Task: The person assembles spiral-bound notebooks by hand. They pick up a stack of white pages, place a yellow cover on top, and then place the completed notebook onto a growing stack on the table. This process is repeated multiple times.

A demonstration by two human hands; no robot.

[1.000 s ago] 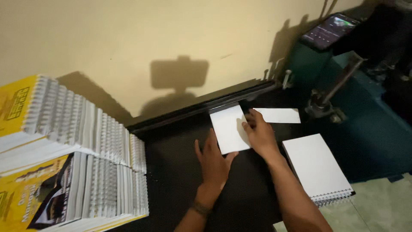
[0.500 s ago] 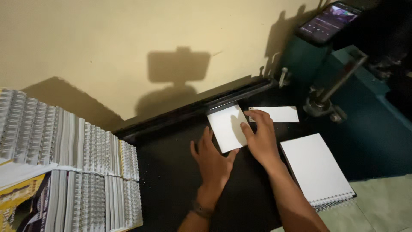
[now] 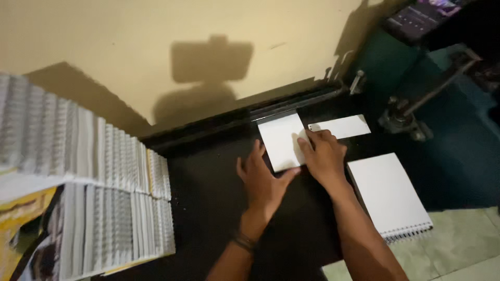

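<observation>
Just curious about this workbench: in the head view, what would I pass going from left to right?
Stacks of spiral-bound books → left hand → white sheet → right hand → white spiral notepad → green machine.

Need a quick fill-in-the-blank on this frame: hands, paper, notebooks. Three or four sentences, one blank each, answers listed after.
1. Both hands rest on a ____ sheet of paper lying on the black table.
2. The left hand wears a dark band on its ____.
3. The white notepad by the right hand has its spiral binding along its ____ edge.
4. The stacks of spiral-bound notebooks stand on the ____ side of the table.

Missing words: white; wrist; near; left
</observation>
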